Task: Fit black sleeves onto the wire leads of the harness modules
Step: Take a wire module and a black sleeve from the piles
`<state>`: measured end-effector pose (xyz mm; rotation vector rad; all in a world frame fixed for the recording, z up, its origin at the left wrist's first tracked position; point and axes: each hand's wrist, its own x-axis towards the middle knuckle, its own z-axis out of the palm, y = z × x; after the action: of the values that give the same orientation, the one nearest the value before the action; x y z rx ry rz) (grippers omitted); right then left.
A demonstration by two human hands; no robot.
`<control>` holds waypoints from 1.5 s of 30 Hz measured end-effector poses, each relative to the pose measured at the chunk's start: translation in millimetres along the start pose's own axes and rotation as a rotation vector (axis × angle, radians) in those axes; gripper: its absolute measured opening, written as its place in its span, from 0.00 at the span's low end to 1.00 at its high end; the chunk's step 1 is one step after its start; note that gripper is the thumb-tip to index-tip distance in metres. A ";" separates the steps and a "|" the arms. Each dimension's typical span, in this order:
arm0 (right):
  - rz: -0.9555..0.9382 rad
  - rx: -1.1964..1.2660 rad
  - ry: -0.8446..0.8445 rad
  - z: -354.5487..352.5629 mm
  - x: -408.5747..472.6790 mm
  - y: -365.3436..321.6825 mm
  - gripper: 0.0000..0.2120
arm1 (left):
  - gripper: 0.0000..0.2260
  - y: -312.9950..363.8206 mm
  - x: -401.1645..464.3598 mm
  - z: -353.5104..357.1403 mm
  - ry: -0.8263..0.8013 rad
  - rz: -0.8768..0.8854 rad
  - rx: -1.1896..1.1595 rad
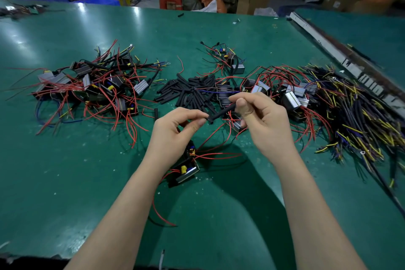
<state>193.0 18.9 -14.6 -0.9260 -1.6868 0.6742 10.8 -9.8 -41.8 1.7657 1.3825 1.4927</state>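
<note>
Head view: both hands are raised over the green worktop [65, 160], working one black sleeve [221, 113] between them. The left hand [175, 133] pinches the sleeve's lower end between thumb and forefinger, other fingers curled. The right hand [260, 116] pinches the upper end, thumb on top, fingers curled. The sleeve runs diagonally, low at left, high at right. Thin blue and red leads [210, 90] come out past the right hand's fingertips, toward the sleeve pile; whether they sit inside the sleeve cannot be told.

Under the left wrist a harness module [186, 171] lies on the worktop, with a metal case and yellow parts showing, red wires [219, 155] trailing right and toward the near edge.

Loose black sleeve pile [186, 92] sits mid-worktop, just beyond the hands. Left of it is a heap of modules [92, 85] with red leads, several leads there already black-sleeved. One single module [230, 59] lies behind the sleeve pile. Right of the hands is a second module heap [285, 92], touching a big bundle of dark and yellow wires [355, 120] at the far right. A metal strip [328, 48] runs along the worktop's right edge. Crates, boxes and stools are in the background, blurred.
</note>
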 end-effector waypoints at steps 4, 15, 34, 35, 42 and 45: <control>-0.015 -0.053 -0.053 2.7 -0.9 1.6 0.07 | 0.07 0.0 0.7 -0.5 0.007 -0.003 0.010; -0.003 -0.045 -0.023 4.0 -0.7 1.2 0.07 | 0.07 -0.5 0.0 -0.2 0.015 -0.008 0.032; 0.149 0.093 0.142 37.8 -11.2 -1.1 0.08 | 0.06 -8.2 1.6 3.9 0.149 -0.200 -0.096; 0.140 0.090 0.118 38.4 -11.4 -1.7 0.08 | 0.05 -7.4 1.8 3.2 0.151 -0.199 -0.095; 0.187 0.072 0.170 21.6 -3.3 3.4 0.07 | 0.12 0.4 -1.1 0.6 -0.079 -0.257 0.027; 0.208 0.053 0.170 16.2 -1.7 5.1 0.08 | 0.04 -0.6 -4.1 -3.2 -0.144 -0.179 0.210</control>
<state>179.0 20.4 -24.3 -1.0996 -1.4284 0.7527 8.0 -14.0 -43.3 1.7787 1.6234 1.1394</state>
